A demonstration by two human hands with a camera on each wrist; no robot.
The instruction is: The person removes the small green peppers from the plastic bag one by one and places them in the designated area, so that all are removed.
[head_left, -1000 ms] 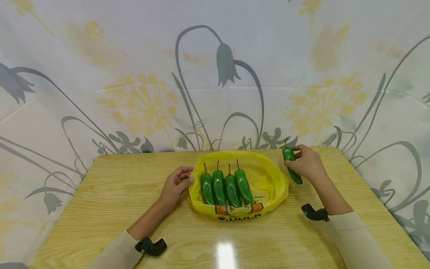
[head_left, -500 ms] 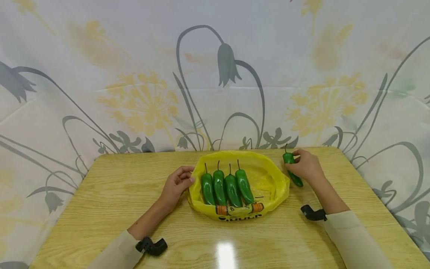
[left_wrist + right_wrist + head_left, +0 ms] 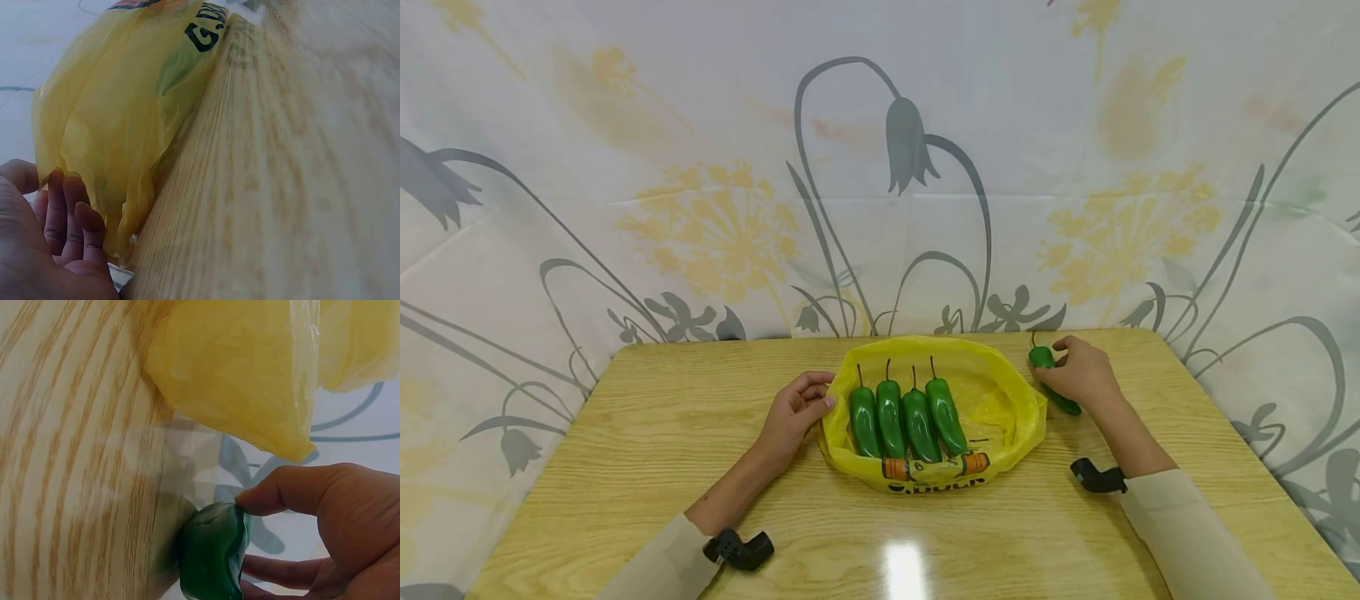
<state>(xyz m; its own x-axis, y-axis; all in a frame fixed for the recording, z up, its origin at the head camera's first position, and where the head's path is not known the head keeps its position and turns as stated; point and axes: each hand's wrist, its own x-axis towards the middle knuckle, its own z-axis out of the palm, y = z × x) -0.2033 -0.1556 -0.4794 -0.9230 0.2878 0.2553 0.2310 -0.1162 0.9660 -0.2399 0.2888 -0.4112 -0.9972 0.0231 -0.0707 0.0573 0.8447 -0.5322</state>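
A yellow plastic bag [image 3: 1000, 367] lies with its mouth spread wide at the middle of the table. Several green chili peppers [image 3: 891, 417] lie side by side in its left part, stems pointing away from me. My left hand [image 3: 793, 417] pinches the bag's left rim between thumb and fingers; the left wrist view shows the thin plastic [image 3: 112, 106] in the grasp. Right of the bag, my right hand [image 3: 1082, 375] holds another green chili pepper [image 3: 1042, 358] between thumb and fingers. That pepper [image 3: 215, 550] is down at the tabletop in the right wrist view, apart from the bag.
The light wooden table [image 3: 662, 400] ends at a cloth backdrop [image 3: 715, 125] printed with grey and yellow flowers. A small black device sits on each wrist, the left one [image 3: 737, 550] and the right one [image 3: 1097, 475].
My right hand has lowered the chili pepper toward the tabletop, and it now slants flatter, slightly nearer to me. My left hand and the bag have stayed in place.
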